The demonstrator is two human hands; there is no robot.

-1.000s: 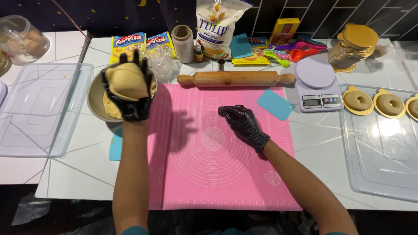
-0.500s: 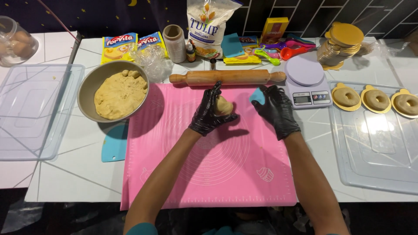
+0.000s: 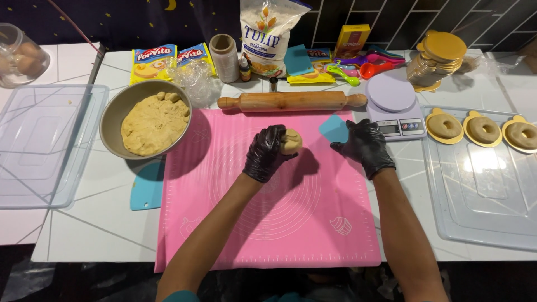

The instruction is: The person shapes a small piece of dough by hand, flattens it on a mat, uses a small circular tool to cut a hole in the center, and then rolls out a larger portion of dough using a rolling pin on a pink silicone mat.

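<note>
My left hand [image 3: 267, 152], in a black glove, is closed around a small lump of tan dough [image 3: 291, 141] held just above the pink silicone mat [image 3: 268, 223]. My right hand [image 3: 364, 146], also gloved, hovers over the mat's right edge, fingers spread and holding nothing, beside a blue scraper [image 3: 334, 128]. A metal bowl [image 3: 113, 117] with the rest of the dough [image 3: 154, 123] stands left of the mat. A wooden rolling pin [image 3: 291, 101] lies along the mat's far edge.
A small kitchen scale [image 3: 392, 106] stands right of the pin. A clear tray [image 3: 481, 190] at right carries three ring-shaped dough pieces [image 3: 483, 130] on gold cards. Another clear tray [image 3: 39, 140], a flour bag [image 3: 268, 33], packets, measuring spoons and stacked gold cards [image 3: 436, 59] line the back. A second blue scraper [image 3: 146, 187] lies at left.
My left hand came away from the bowl with a lump of dough and brought it over the mat. My right hand met it, then drew off to the right.
</note>
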